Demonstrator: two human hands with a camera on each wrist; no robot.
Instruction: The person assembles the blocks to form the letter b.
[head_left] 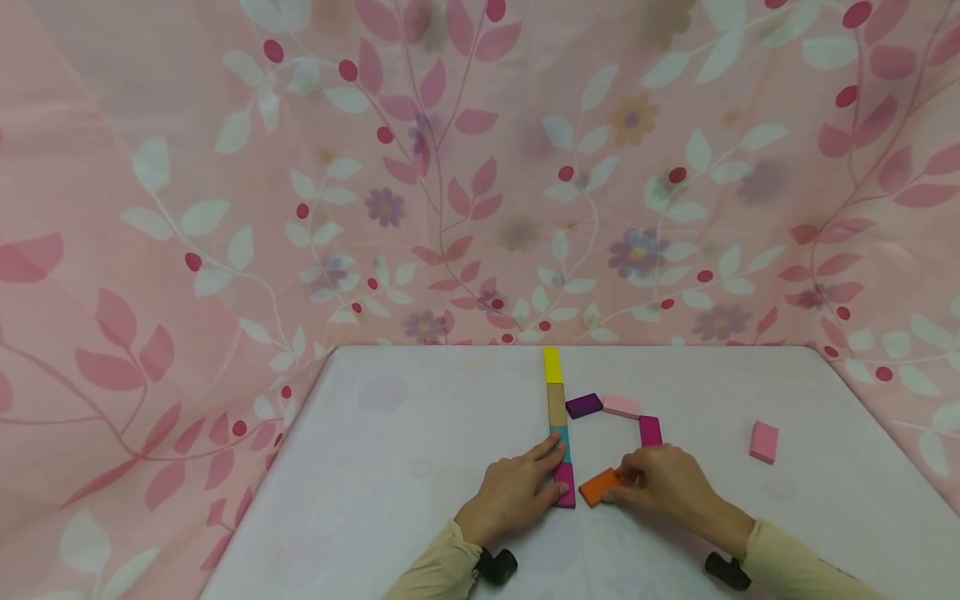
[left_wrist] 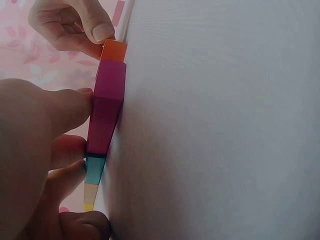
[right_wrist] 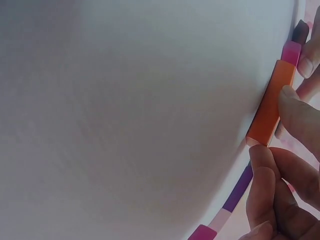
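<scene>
My right hand (head_left: 671, 487) pinches an orange block (head_left: 597, 488) between thumb and fingers, low over the white table. A straight column of blocks stands to its left: yellow (head_left: 552, 365), tan (head_left: 556, 404), teal (head_left: 565, 450) and magenta (head_left: 567, 477). Across the teal and magenta blocks rests my left hand (head_left: 513, 487), its fingers extended and touching them. In the right wrist view, the thumb lies on the long side of the orange block (right_wrist: 272, 102). The left wrist view has the magenta block (left_wrist: 110, 82) beside my left thumb.
From the column, a dark purple block (head_left: 583, 406), a light pink block (head_left: 621, 406) and another magenta block (head_left: 650, 429) curve round to the right. One loose pink block (head_left: 764, 442) lies farther right on the white table (head_left: 360, 483). A floral cloth (head_left: 480, 208) hangs behind.
</scene>
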